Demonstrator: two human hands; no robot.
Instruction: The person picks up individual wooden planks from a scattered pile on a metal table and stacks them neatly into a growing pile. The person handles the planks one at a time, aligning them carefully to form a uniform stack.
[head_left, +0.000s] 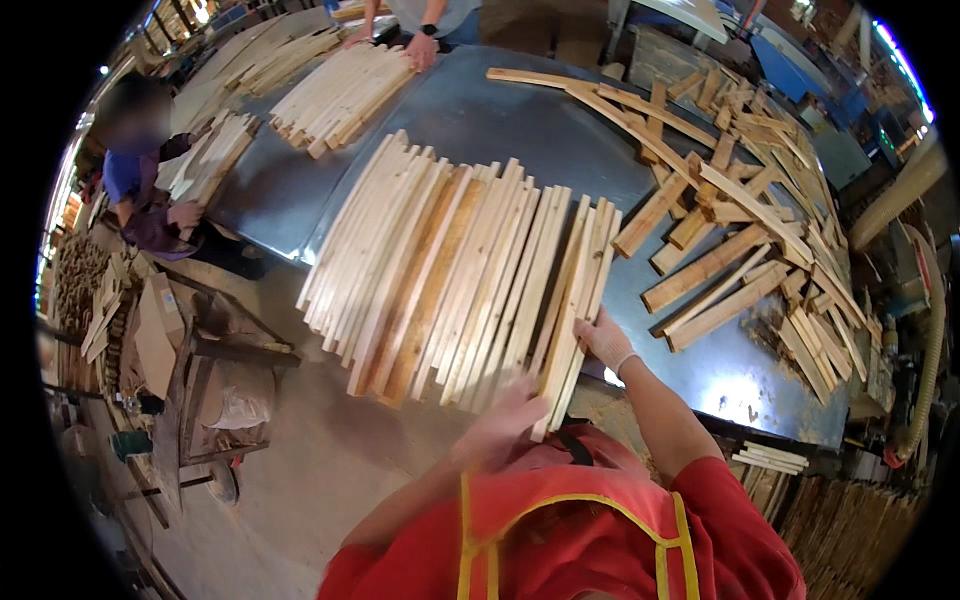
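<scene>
A wide row of pale wooden strips [440,270] lies side by side on the dark metal table [480,125], with their near ends jutting past its edge. A few strips in the row are browner. Gaps show between several strips at the right side. My right hand [605,343], with a whitish glove cuff at the wrist, grips the outermost strips [590,290] from the right. Smeared by motion, my left hand [510,412] is at the near ends of the right-hand strips. Its fingers are too blurred to make out.
Loose offcuts [735,210] lie heaped on the table's right. A co-worker's hands [420,50] rest on another row of strips [340,95] at the far side. On the left, a person [150,190] handles more strips [215,155]. A wheeled cart [215,390] stands at the left.
</scene>
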